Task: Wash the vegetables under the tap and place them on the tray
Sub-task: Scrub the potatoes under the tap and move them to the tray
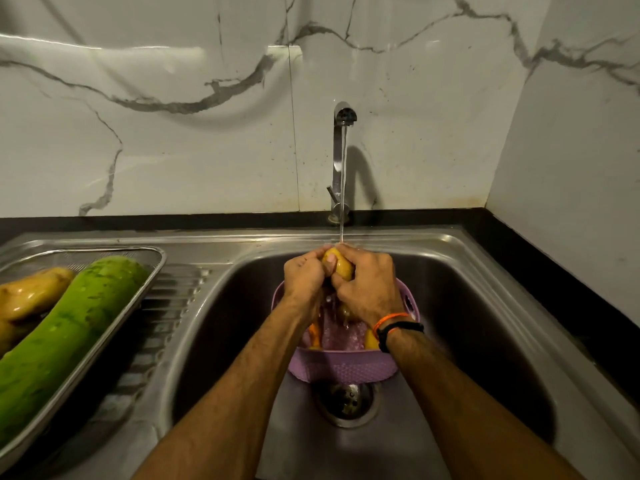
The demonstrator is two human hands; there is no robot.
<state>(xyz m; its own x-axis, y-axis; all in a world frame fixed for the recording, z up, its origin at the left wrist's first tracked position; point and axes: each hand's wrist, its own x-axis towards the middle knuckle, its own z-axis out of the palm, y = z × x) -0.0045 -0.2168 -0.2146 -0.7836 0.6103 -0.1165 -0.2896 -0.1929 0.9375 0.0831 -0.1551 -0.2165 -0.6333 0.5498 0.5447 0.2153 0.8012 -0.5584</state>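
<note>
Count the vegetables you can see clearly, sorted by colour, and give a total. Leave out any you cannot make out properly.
Green: 1, the long gourd lying in the metal tray.
Yellow-brown: 2, one potato in the tray beside the gourd, one potato held in both hands under the tap.
Total: 3.
More pieces lie in the purple basket, mostly hidden by the hands, so they are not counted.

A wet yellow potato (341, 266) sits under the tap (341, 161) stream. On the steel tray (152, 271), left, lie a long green gourd (65, 337) and brown potatoes (31, 296).
</note>
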